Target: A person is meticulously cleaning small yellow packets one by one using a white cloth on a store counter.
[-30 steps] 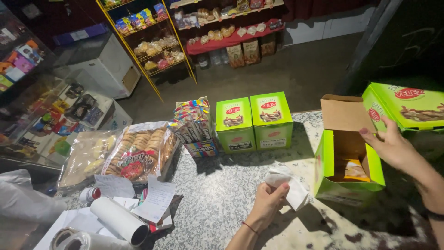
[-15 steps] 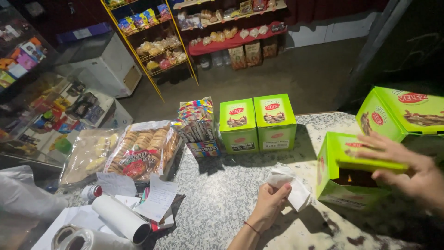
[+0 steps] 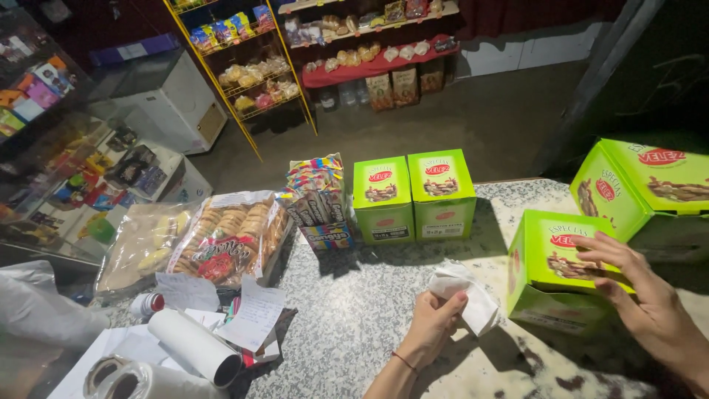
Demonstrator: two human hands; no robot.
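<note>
My right hand [image 3: 641, 294] lies flat, fingers spread, on the closed lid of a green cardboard box [image 3: 554, 284] at the right of the speckled stone counter [image 3: 354, 310]. My left hand [image 3: 430, 325] rests on the counter just left of that box and pinches a crumpled white cloth [image 3: 465, 294]. Two more green boxes [image 3: 412, 196] stand side by side farther back, near the counter's far edge. A larger green box [image 3: 642, 185] sits at the far right.
A colourful candy carton [image 3: 319, 199] and a clear bag of cookies [image 3: 229, 233] lie left of the two boxes. Paper slips [image 3: 251, 314], a paper roll [image 3: 193, 346] and a tape roll [image 3: 122, 378] crowd the near left. Snack shelves [image 3: 251, 66] stand beyond the counter.
The green box on the right was open with my right hand at its flap; its lid is now closed and my right hand presses on top. My left hand kept hold of the cloth.
</note>
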